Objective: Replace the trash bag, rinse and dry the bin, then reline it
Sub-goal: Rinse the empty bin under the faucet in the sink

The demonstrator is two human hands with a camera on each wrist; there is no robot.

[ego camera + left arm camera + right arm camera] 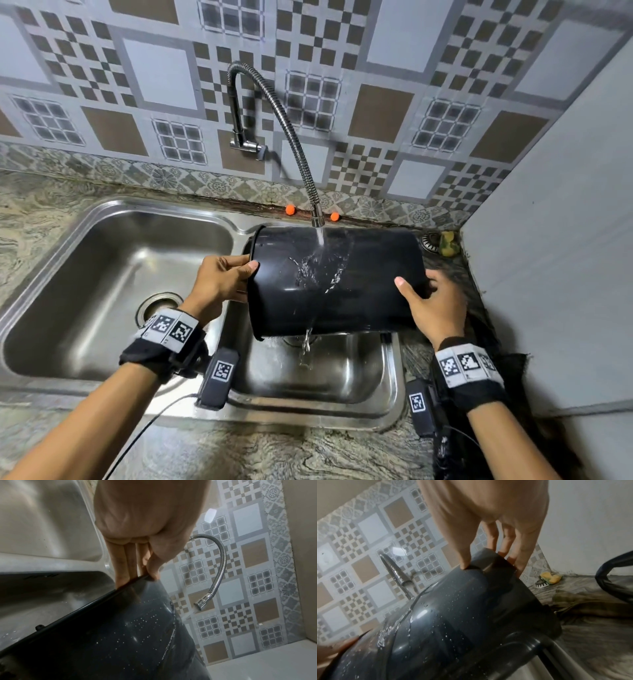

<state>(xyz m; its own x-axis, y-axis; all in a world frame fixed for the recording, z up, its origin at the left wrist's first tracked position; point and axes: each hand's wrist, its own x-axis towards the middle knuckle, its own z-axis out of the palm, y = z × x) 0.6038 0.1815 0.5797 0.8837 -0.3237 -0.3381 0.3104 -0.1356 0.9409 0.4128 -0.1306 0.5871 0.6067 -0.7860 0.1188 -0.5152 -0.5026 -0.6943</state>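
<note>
A black bin lies on its side over the small right basin of the steel sink, its mouth facing left. Water from the flexible tap falls on its outer wall and runs off below. My left hand grips the rim, thumb on the outside and fingers inside. My right hand holds the base end, thumb on the wall and fingers round the bottom. Droplets cover the bin. A black trash bag lies on the counter at the right.
The large left basin with its drain lies beside the bin. A yellow sponge and a small drain strainer sit in the back right corner. A grey wall closes the right side. Patterned tiles back the sink.
</note>
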